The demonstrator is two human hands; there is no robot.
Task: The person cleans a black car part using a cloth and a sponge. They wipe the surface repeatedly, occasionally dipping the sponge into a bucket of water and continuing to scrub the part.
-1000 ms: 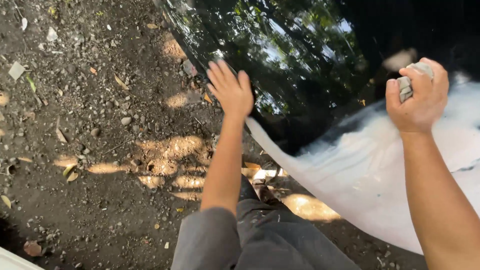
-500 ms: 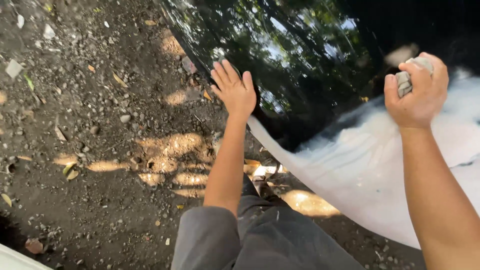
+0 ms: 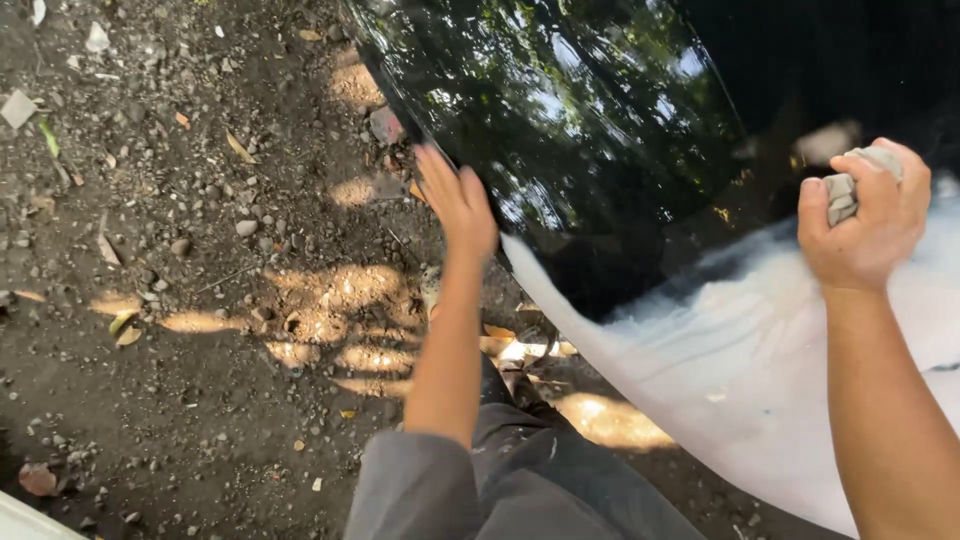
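Right hand fingers clenched round a grey wad — perhaps cloth — left hand open-fingered against the glossy black panel

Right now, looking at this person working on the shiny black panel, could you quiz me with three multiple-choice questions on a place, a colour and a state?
1. Where does the left hand rest?
A on the black panel's edge
B on the ground
C on the knee

2. What colour is the wad in the right hand?
A red
B grey
C yellow

3. How is the right hand?
A flat open
B closed around the wad
C holding nothing

Answers: 1 A, the fingers lie on the glossy rim; 2 B, the crumpled piece looks grey; 3 B, the fingers curl round it by the whitish hazy area.
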